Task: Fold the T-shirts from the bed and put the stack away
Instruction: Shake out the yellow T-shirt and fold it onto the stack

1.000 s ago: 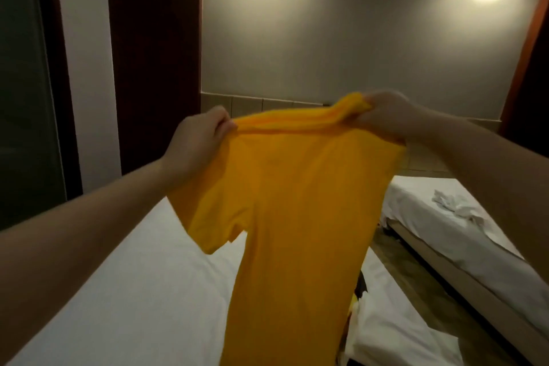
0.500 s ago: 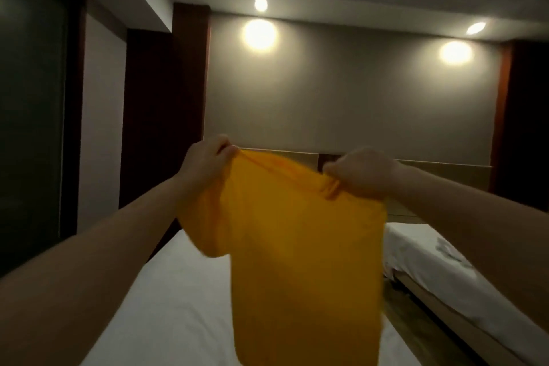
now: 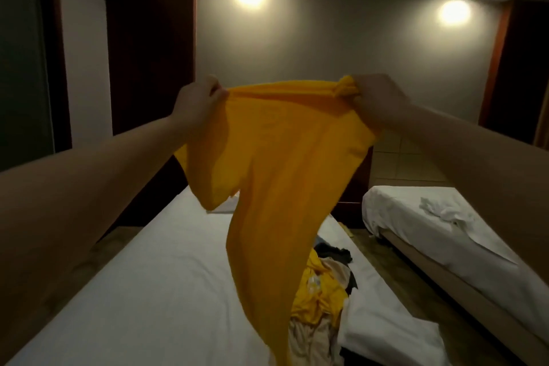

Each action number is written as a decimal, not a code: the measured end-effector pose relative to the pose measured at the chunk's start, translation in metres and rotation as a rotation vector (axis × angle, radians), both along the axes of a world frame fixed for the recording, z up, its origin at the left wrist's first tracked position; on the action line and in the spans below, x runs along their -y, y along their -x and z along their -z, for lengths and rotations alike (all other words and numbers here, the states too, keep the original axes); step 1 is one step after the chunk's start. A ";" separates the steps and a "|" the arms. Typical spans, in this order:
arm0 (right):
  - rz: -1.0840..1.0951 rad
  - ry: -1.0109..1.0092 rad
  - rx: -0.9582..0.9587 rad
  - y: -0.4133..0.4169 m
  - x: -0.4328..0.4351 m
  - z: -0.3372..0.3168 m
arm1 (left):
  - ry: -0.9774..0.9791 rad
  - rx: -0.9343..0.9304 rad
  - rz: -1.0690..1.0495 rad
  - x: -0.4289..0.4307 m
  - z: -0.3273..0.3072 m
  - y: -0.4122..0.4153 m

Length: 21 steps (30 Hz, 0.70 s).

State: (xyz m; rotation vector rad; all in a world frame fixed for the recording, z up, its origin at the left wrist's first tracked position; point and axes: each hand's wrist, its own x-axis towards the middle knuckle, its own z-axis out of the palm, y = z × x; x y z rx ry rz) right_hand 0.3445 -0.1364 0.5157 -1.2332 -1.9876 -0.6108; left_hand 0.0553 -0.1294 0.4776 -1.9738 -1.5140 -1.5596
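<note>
**Grip state.** I record the left hand (image 3: 199, 101) closed in a pinch on one top corner of the yellow T-shirt (image 3: 282, 172). The right hand (image 3: 377, 98) is clenched on the opposite corner, with a wad of cloth bunched inside its fingers. I see no slack opening in either hand.

**Location of item.** The shirt is in the air, its top edge stretched almost taut between the two grips. The body hangs below them in a slight twist, and one sleeve droops under the left grip. The lower end runs out of view, so I cannot tell whether it clears the bed (image 3: 133, 276) beneath.

**Purpose, in my judgement.** Holding the shirt high and wide lets the fabric hang free and flatten before it is laid down for folding.

**Outstanding.** Below the right grip, a heap of unfolded clothes (image 3: 320, 291) lies on the bed. I see no folded stack, so I rate the task as early.
</note>
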 end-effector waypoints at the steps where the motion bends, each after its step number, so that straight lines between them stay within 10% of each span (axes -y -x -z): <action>1: -0.021 0.027 -0.041 0.001 0.001 -0.001 | -0.018 -0.007 -0.024 0.002 0.000 -0.001; 9: -0.238 0.592 -0.261 -0.006 0.039 0.004 | -0.074 -0.247 -0.047 0.027 0.026 0.008; 13: 0.044 0.911 0.110 -0.008 0.039 0.031 | -0.012 -0.549 -0.050 0.028 0.057 0.022; 21: -0.078 0.451 0.062 -0.002 0.023 0.060 | 0.205 -0.519 0.073 0.037 0.052 0.047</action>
